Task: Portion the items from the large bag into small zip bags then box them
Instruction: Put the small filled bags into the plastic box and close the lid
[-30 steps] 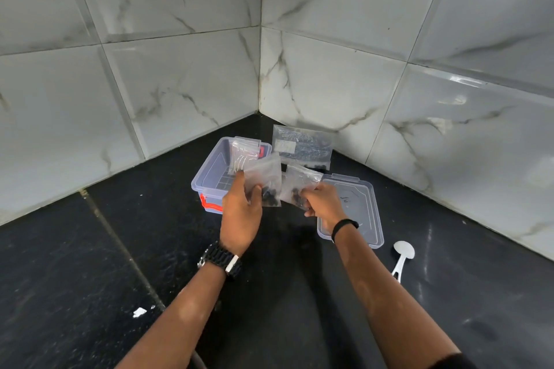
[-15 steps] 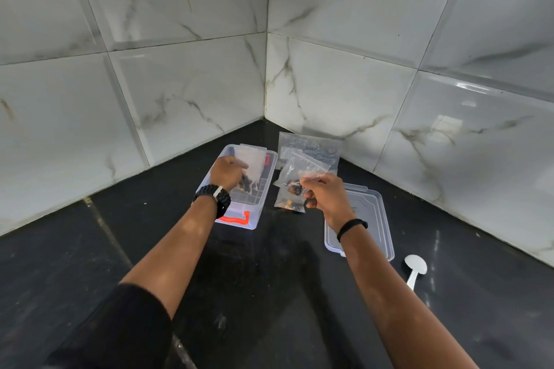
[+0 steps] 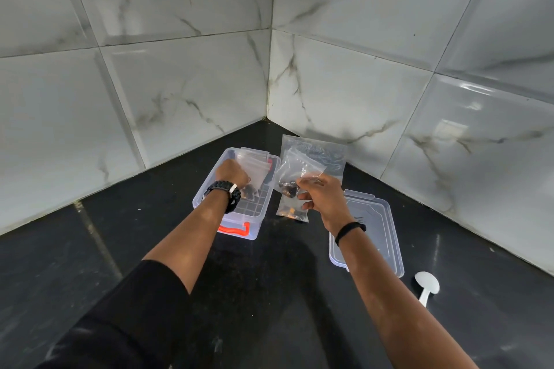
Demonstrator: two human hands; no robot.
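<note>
Your left arm wears a black sleeve (image 3: 129, 317) pushed up past the elbow and a chunky black braided watch (image 3: 224, 193) with a pale clasp; your right wrist carries a thin black band (image 3: 349, 231).

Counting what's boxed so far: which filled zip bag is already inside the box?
The zip bag the left hand holds down in the box. The others hang from the right hand, outside it.
</note>
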